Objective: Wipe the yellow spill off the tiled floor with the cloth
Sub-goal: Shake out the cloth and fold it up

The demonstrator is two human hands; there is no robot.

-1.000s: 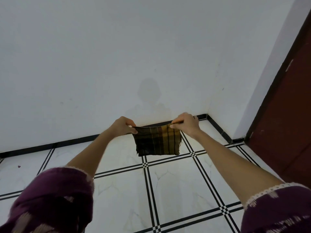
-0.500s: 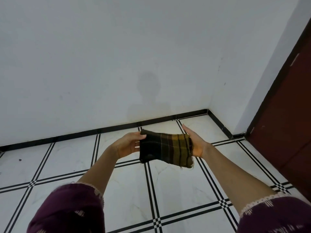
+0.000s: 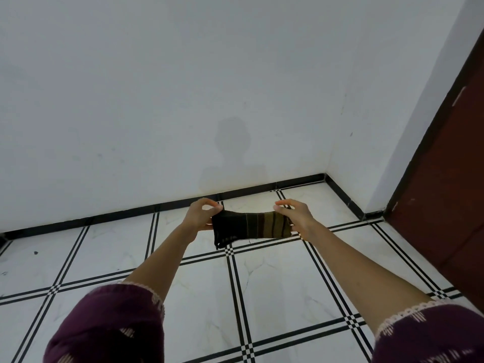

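A dark plaid cloth (image 3: 251, 226) with olive-yellow stripes is held stretched in the air above the white tiled floor (image 3: 275, 292). My left hand (image 3: 201, 213) pinches its left end and my right hand (image 3: 294, 216) pinches its right end. The cloth is folded into a narrow band, with a loose corner hanging at the lower left. No yellow spill shows on the tiles in view.
White walls meet in a corner (image 3: 326, 176) with a black skirting strip (image 3: 131, 213) along the floor. A dark red door (image 3: 450, 179) stands at the right. A small dark speck (image 3: 36, 253) lies on a tile at far left.
The cloth hung open from its top edge, was then pressed between both palms, and is now pulled out sideways into a narrow folded band pinched at both ends.
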